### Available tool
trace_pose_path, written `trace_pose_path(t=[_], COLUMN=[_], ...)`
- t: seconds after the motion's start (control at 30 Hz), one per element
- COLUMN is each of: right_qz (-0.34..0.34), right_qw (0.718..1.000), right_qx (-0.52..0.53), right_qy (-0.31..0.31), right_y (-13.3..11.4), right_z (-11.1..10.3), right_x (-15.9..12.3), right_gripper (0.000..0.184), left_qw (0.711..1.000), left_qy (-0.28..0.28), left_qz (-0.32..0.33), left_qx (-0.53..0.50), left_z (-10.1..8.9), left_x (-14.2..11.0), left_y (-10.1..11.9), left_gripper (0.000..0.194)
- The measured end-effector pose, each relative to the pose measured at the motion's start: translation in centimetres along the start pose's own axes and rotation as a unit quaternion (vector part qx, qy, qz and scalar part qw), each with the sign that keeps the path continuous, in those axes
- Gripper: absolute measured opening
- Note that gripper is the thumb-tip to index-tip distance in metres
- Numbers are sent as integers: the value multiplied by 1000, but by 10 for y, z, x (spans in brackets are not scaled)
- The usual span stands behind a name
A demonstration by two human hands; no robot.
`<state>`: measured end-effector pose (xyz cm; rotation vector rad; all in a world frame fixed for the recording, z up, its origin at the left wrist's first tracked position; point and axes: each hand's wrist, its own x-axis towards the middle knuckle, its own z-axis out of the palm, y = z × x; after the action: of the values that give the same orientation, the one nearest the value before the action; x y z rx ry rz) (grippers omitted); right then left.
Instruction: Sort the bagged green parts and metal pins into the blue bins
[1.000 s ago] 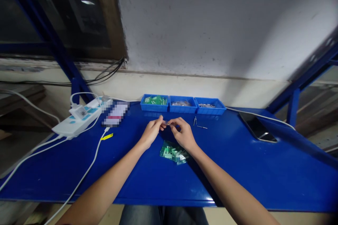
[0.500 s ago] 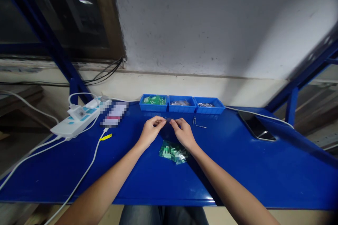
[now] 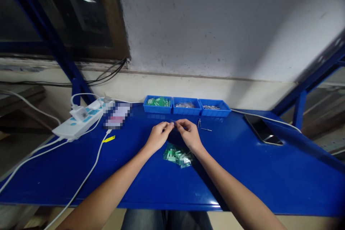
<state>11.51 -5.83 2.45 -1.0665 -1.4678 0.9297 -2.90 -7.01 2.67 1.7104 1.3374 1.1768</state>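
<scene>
My left hand [image 3: 159, 135] and my right hand [image 3: 190, 135] meet over the middle of the blue table. Both are closed in a pinch on a small clear plastic bag [image 3: 173, 121], mostly hidden by the fingers. Nearer to me, partly beside my right wrist, lie green-tinted clear bags [image 3: 178, 155] with white and green pieces inside. Right of my right hand a few thin metal pins or screws [image 3: 206, 129] rest on the tabletop.
Three blue bins line the back: one with green and white packets [image 3: 158, 101], one with clear plastic bags [image 3: 184, 105], one with metal pins [image 3: 211, 107]. A white power strip [image 3: 81, 122], cables and a blurred phone [image 3: 117, 115] sit left; a dark phone [image 3: 262, 129] right.
My hands have drawn closer together and their fingertips now almost touch at the clear bag. The pins and the green-tinted bags stay where they were.
</scene>
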Motion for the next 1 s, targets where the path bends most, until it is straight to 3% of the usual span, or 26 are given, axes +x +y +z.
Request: trace_pose_path(t=[0.1, 0.2, 0.3, 0.4, 0.47, 0.53, 0.6, 0.7, 0.9, 1.0], right_qz=[-104, -171, -174, -123, -50, 45, 130, 185, 166, 53], right_qw=[990, 972, 968, 976, 988, 997, 991, 979, 981, 986], right_qx=[-95, -162, -180, -180, -147, -67, 25, 86, 78, 66], right_qy=[-14, -22, -17, -7, -16, -20, -5, 23, 65, 141], right_y=[-5, -10, -10, -8, -7, -8, -8, -6, -6, -31], right_z=[0, 0, 0, -1, -1, -1, 0, 2, -1, -14], right_x=[-4, -8, -9, -6, -3, -1, 0, 0, 3, 5], right_gripper=[17, 23, 29, 27, 20, 30, 42, 41, 28, 24], left_qw=[985, 966, 970, 993, 997, 990, 985, 980, 982, 983], left_qy=[-19, -30, -18, 27, 62, 70, 51, 17, 11, 6], left_qz=[-132, -175, -141, -48, 36, 98, 122, 138, 136, 132], left_qx=[-114, -188, -195, -101, -4, 72, 113, 143, 133, 129], left_z=[-4, -6, -6, -6, -6, -6, -5, -3, -2, -2], left_x=[3, 5, 5, 5, 4, 2, 0, 0, 0, 0], left_y=[-1, -3, -7, -8, -7, -5, -4, -6, -9, -9], left_gripper=[56, 49, 33, 24, 21, 19, 18, 18, 18, 17])
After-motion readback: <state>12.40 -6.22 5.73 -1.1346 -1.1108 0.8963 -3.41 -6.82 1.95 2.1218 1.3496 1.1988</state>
